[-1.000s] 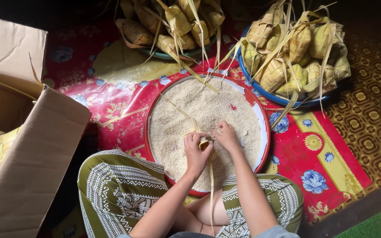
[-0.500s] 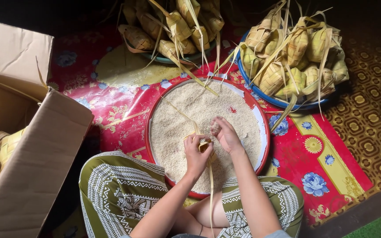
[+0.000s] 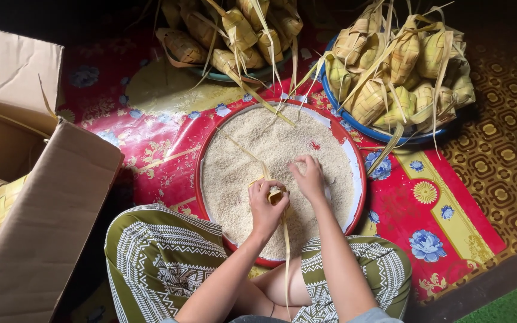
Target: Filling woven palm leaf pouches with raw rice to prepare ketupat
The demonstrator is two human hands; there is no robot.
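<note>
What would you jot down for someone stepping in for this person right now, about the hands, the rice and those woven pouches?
Left hand: closed around a small woven palm-leaf pouch, its long leaf strips trailing toward the lap.
Right hand: fingers down in the uncooked white rice, beside the pouch.
Rice fills the round red-rimmed tray in front of the crossed legs.
Done: woven pouches heaped in the blue bowl at upper right and the green bowl at top; whether they are filled cannot be told.
Left: the pouch in hand looks unfinished; more yellow pouches sit in the open cardboard box on the left.

a home floor: patterned mat (image 3: pixel 169 128), rice tray (image 3: pixel 354 206), cardboard box (image 3: pixel 43 227).
</note>
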